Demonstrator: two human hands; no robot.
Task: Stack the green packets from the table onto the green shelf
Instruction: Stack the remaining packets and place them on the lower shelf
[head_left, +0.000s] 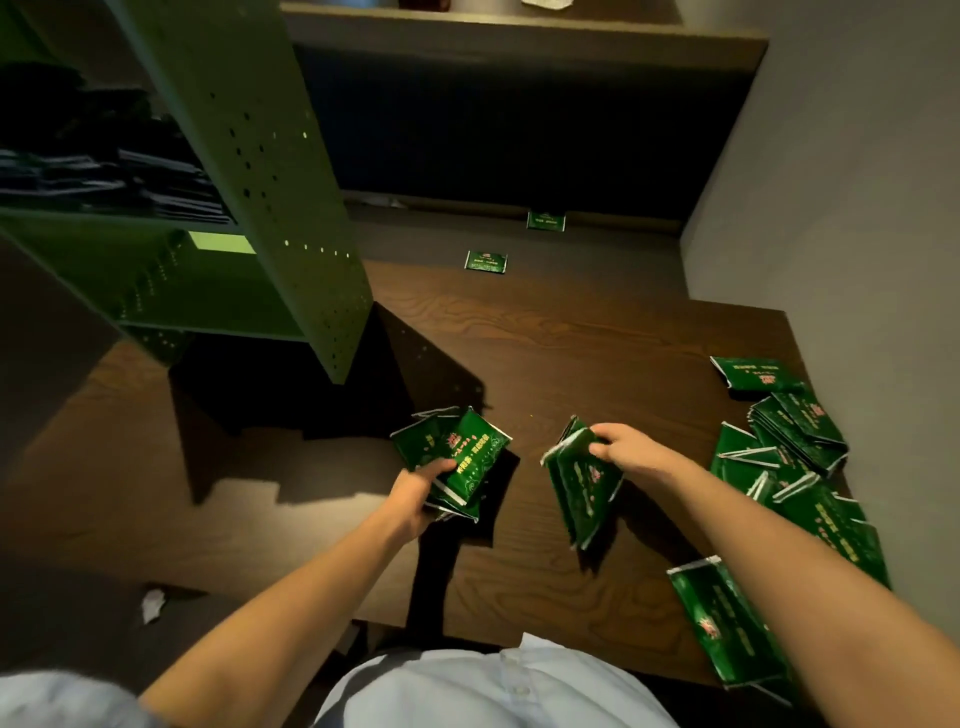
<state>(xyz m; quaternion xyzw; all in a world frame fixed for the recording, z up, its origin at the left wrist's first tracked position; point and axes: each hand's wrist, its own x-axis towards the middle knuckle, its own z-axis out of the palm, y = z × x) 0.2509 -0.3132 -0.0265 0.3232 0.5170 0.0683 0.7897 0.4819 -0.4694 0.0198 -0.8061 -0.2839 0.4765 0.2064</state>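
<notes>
At our left stands the green shelf (249, 156). Our left hand (415, 493) curls its fingers round a fanned bundle (460, 449) of green packets. Our right hand (631, 452) pinches a second bundle (582, 486) over the table (571, 338). A loose heap (795, 452) of packets lies at the table's right edge.

Dim overall, warm light from the left through the perforated green shelf (291, 208): hard shadow with light dots on the wooden table (597, 338). Shelf interior near black. Slight sheen on packets (800, 431). Soft focus, wide-angle bending at edges.
</notes>
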